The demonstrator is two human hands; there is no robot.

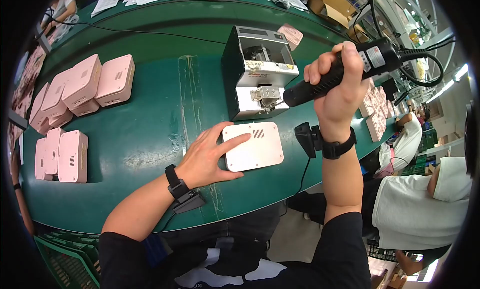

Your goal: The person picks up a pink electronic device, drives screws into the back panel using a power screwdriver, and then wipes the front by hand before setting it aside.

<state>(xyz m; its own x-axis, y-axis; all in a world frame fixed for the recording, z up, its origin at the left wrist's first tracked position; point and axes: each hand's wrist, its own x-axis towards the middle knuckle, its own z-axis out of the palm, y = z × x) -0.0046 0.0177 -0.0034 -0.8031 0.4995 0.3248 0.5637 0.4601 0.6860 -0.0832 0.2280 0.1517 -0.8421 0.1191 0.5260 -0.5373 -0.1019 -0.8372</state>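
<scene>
A pale pink plastic case (260, 151) lies flat on the green table, its slotted vent and corner screw holes facing up. My left hand (202, 156) grips it at the left side, thumb at the near edge and forefinger across the top. My right hand (342, 91) is wrapped round a black electric screwdriver (385, 56), raised and tilted down to the left. Its bit end reaches the metal outlet block of a screw feeder (270, 79), just beyond the case. Whether a screw sits on the bit is too small to tell.
Several pink cases (115, 79) stand in groups at the left, with another pink case (291, 35) behind the feeder. More pink parts (377, 109) lie to the right. A cable (425, 64) trails from the screwdriver. A person in white (420, 204) sits at the right.
</scene>
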